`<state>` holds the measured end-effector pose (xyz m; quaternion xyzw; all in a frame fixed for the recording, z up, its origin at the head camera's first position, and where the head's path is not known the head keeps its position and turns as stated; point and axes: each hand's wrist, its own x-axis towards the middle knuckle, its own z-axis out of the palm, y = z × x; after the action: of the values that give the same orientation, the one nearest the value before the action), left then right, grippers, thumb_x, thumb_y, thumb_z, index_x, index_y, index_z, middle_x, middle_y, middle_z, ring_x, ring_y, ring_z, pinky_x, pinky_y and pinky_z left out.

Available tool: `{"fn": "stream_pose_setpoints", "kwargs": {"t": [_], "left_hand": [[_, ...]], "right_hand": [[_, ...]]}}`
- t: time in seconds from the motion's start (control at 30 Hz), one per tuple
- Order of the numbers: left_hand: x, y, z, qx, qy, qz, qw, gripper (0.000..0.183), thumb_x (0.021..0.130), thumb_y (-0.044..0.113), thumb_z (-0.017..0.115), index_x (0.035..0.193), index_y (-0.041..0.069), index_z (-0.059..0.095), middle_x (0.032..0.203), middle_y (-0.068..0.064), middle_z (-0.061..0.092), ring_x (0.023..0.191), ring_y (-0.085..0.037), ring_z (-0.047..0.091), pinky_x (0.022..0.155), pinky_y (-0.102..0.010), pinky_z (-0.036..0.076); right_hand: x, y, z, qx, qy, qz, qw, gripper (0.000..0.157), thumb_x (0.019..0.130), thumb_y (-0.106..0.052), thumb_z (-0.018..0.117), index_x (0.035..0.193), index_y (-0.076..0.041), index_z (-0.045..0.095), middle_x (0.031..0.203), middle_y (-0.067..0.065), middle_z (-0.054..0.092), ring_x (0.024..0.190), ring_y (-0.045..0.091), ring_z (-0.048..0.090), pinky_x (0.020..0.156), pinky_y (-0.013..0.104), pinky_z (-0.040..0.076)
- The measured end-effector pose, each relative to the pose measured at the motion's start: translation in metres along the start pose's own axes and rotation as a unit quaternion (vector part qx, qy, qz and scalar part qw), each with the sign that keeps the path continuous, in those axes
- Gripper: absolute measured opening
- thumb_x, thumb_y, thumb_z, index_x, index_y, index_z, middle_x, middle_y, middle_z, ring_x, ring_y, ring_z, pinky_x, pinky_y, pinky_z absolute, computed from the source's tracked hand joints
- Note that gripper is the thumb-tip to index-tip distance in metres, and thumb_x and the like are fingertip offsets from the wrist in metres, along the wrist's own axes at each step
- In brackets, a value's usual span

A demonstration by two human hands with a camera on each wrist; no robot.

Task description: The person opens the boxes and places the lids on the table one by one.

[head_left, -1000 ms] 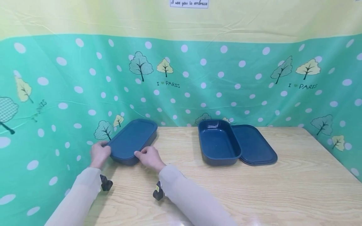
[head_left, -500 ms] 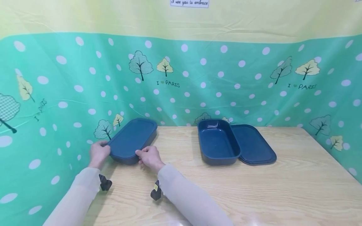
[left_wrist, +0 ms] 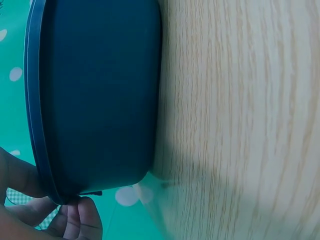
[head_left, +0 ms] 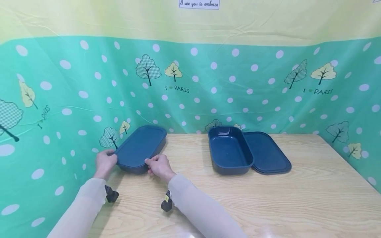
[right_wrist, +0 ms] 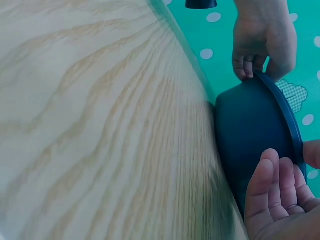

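Note:
A dark blue lidded container [left_wrist: 100, 95] stands on the table at the left, its flat lid [head_left: 138, 147] over the top. My left hand [head_left: 105, 162] pinches the lid's rim at the near left corner, thumb above and curled fingers below, as the left wrist view shows. At the near right corner my right hand [head_left: 160, 167] holds the rim, its thumb on the lid's edge. In the right wrist view the right fingers [right_wrist: 287, 185] curl up beside the container wall under the rim.
An uncovered blue container [head_left: 230, 150] stands right of centre on the wooden table [head_left: 282, 205]. Its right side overlaps a flat blue lid [head_left: 269, 153]. A green dotted curtain [head_left: 205, 96] closes off the back and sides, close to the lidded container.
My right hand has shifted slightly to the right at the lid's near corner. The left hand keeps its hold, and the other container and lid stay put.

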<state>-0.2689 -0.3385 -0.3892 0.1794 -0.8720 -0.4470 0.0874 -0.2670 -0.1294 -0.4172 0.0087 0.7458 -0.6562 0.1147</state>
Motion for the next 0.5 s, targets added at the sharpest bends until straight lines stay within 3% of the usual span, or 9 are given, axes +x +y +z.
{"fn": "stream_pose_setpoints", "kwargs": {"t": [0.5], "left_hand": [[-0.003, 0.001, 0.01, -0.006, -0.008, 0.003, 0.9999, 0.047, 0.088, 0.014, 0.04, 0.133, -0.001, 0.04, 0.124, -0.024, 0.046, 0.111, -0.034, 0.044, 0.081, -0.038, 0.044]], "right_hand": [[0.005, 0.006, -0.014, 0.032, 0.0, -0.005, 0.999, 0.019, 0.082, -0.026, 0.065, 0.075, -0.008, 0.059, 0.072, 0.005, 0.061, 0.062, 0.022, 0.063, 0.059, 0.037, 0.054]]}}
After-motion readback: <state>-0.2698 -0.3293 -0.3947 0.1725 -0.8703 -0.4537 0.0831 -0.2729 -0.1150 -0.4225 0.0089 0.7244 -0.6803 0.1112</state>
